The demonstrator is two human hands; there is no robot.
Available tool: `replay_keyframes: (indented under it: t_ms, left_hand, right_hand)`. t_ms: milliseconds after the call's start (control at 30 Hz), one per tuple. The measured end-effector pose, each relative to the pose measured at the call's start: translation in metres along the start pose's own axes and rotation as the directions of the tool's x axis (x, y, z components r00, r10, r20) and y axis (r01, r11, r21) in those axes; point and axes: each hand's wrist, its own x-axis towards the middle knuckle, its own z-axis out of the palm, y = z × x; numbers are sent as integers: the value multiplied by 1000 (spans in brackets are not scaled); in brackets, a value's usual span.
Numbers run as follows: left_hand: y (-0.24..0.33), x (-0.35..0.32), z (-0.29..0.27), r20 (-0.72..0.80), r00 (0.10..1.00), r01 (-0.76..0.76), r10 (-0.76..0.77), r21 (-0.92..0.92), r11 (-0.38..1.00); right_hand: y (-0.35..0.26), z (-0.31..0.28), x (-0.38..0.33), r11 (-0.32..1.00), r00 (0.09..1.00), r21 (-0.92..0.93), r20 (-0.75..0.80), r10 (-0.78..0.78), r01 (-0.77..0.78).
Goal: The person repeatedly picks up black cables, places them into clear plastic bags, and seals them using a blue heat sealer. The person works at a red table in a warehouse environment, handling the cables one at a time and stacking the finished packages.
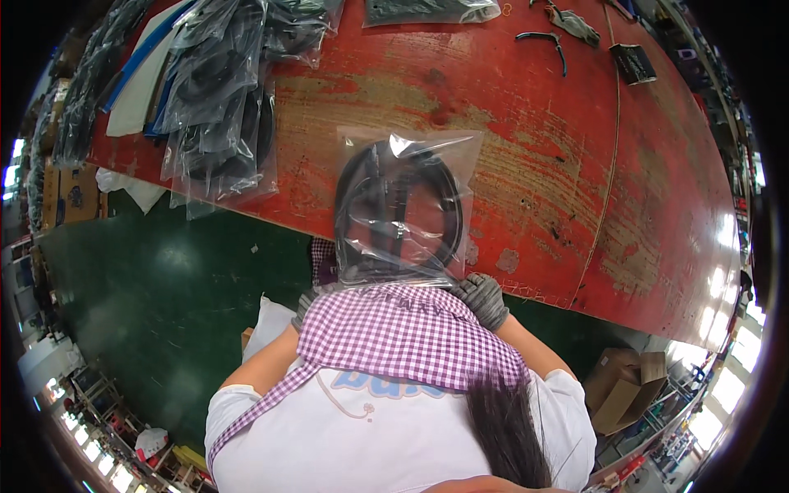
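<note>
Right at the centre of the frame, lying on the scuffed red table (534, 131): a clear plastic bag (467, 160), lower end reaching past the near edge and up against the purple checked apron (403, 333). Inside, a dark coil (454, 214), bent round into a ring, with dark strips running up the middle.

Over to the bag's lower right corner now, with the right hand (483, 301), grey-gloved, fingers bent and close to the plastic; impossible to tell whether clamped on it. Across to the left hand (309, 297), gloved too, near the lower left corner, mostly tucked behind the apron; no telling whether open or gripping.

Up to the upper left of the frame: a heap of bagged dark parts (218, 103), overlapping and hanging over the edge. Upper right: a tool with curved handles (556, 41), then a small dark box (633, 64). Down at lower right, an open cardboard box (620, 390).
</note>
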Motion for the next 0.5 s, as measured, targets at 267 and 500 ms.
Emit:
replay_keyframes:
  t_ms: [267, 500]
  left_hand:
    - [31, 150, -134, -345, 932, 19, 113, 357, 934]
    - [14, 158, -134, -284, 954, 43, 94, 439, 897]
  right_hand:
    - [78, -40, 113, 937, 967, -284, -208, 147, -204]
    - [94, -42, 130, 944, 944, -291, -324, 54, -154]
